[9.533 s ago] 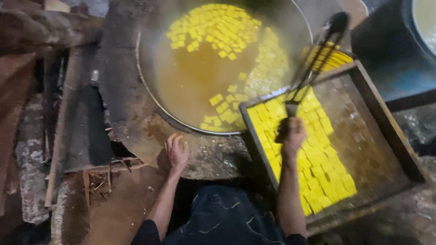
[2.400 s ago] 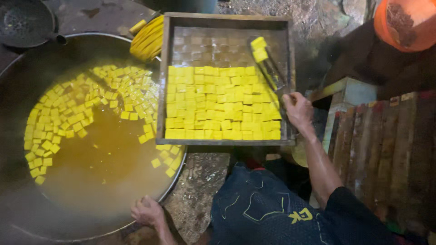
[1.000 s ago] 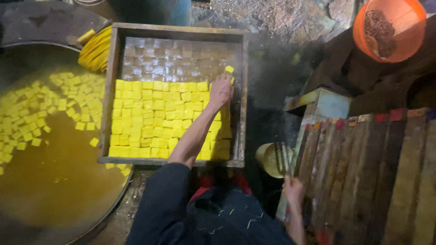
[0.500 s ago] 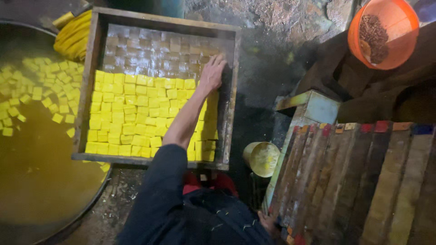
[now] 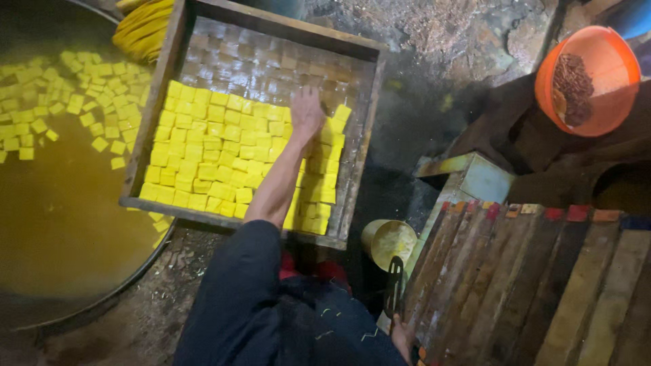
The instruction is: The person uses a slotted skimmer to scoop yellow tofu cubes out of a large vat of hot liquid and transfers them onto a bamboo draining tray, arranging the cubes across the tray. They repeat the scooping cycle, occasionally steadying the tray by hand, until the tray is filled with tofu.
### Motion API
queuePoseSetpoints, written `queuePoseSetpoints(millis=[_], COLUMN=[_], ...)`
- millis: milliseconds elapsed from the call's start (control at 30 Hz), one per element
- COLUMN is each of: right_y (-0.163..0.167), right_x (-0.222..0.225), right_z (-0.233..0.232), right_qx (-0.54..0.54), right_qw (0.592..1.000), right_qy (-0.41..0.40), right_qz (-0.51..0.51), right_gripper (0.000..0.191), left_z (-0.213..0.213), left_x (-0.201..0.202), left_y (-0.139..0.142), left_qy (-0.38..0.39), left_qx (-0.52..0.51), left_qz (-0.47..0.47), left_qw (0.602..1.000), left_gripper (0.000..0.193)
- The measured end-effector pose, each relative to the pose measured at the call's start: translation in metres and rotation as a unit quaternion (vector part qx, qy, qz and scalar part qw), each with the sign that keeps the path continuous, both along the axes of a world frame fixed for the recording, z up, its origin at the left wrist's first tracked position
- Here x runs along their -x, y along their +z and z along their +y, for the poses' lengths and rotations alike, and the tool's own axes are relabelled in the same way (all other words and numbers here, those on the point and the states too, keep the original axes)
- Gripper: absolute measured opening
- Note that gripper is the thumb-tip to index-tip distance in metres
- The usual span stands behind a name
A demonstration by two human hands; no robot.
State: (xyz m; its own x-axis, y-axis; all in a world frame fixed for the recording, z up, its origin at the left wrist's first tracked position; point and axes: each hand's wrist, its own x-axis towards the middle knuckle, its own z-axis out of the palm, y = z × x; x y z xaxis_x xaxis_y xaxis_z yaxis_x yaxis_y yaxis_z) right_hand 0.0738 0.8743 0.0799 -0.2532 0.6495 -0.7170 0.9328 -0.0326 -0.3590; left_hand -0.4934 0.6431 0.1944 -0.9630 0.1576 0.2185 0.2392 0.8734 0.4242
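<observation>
My left hand (image 5: 306, 112) reaches across a wooden tray (image 5: 271, 24) and rests palm down, fingers spread, on the top row of yellow cubes (image 5: 203, 156) that fill the tray's near half. One cube (image 5: 341, 113) sits tilted just right of the fingers. The far half of the tray shows a bare woven base. My right hand (image 5: 401, 337) is low at the bottom edge, mostly cut off, and grips a dark slotted tool (image 5: 393, 285) that points upward.
A big wok (image 5: 61, 224) of yellow-brown liquid with floating cubes lies left, under the tray's edge. Stacked wooden trays (image 5: 542, 285) stand on edge at the right. A yellow cup (image 5: 390, 240), a metal box (image 5: 475, 177) and an orange bowl (image 5: 597, 74) lie beyond.
My left hand slid a little along the top row of cubes toward the tray's right side. My right hand with the tool came into view at the bottom edge as the view shifted.
</observation>
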Motion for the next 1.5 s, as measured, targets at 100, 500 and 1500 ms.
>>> queuePoseSetpoints(millis=[100,500,1500], right_y=[-0.007,0.076,-0.051], right_x=[0.006,0.14,0.315], right_z=[-0.006,-0.013,-0.768], right_qx=[0.018,-0.131,0.116], right_qw=[0.991,0.97,0.928], right_qy=[-0.134,-0.103,0.297], right_qz=[-0.017,0.178,0.192], right_gripper=[0.05,0.058,0.055], left_z=[-0.026,-0.23,-0.617], left_x=[-0.023,-0.226,-0.479], left_y=[-0.029,-0.05,-0.11], left_qy=[-0.036,0.076,0.567], left_qx=[0.037,-0.121,-0.017], left_qz=[-0.105,0.044,-0.089], left_qw=[0.993,0.989,0.818], left_gripper=[0.032,0.046,0.056])
